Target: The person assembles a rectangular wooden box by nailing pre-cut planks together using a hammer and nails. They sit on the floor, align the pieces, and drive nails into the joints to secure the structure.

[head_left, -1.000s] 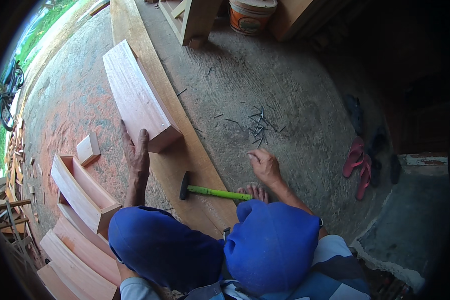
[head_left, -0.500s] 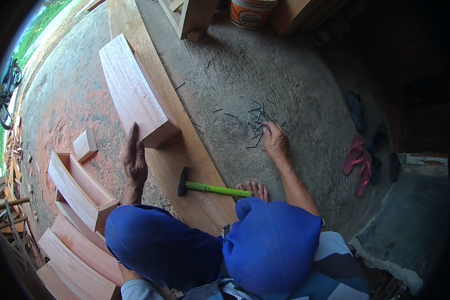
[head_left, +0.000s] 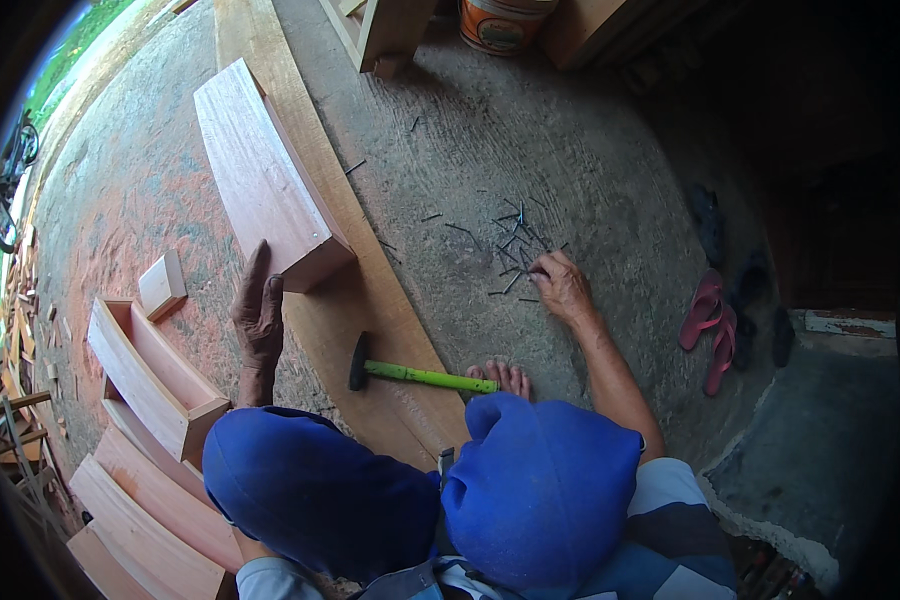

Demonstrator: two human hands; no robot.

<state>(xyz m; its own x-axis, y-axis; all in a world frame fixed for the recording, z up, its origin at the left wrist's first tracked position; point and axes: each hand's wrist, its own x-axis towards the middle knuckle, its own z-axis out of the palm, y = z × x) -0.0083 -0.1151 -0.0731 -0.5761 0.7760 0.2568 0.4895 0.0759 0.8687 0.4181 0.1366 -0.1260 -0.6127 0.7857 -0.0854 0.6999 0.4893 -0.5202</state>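
Note:
My left hand [head_left: 258, 318] lies with fingers stretched out against the near end of a long, narrow wooden box [head_left: 260, 165] with a slightly curved face. The box rests on a plank [head_left: 315, 165] laid on the floor. To the right, my right hand [head_left: 564, 286] is closed in a pinch at the edge of a loose pile of dark nails [head_left: 512, 238]. What sits between its fingertips is too small to make out. A hammer [head_left: 420, 376] with a lime-green handle and dark head lies across the plank near my bare foot [head_left: 507, 379].
More curved wooden box frames [head_left: 155, 375] stand at the left, beside a small wood block [head_left: 162, 286]. Pink flip-flops [head_left: 708, 325] lie at the right. An orange-and-white bucket [head_left: 500, 25] and a wooden piece of furniture [head_left: 390, 35] stand at the far side. Wood scraps litter the left edge.
My right hand has drawn slightly back toward me and to the right, at the near edge of the nails. My left hand stays against the box. The whole view has shifted a little.

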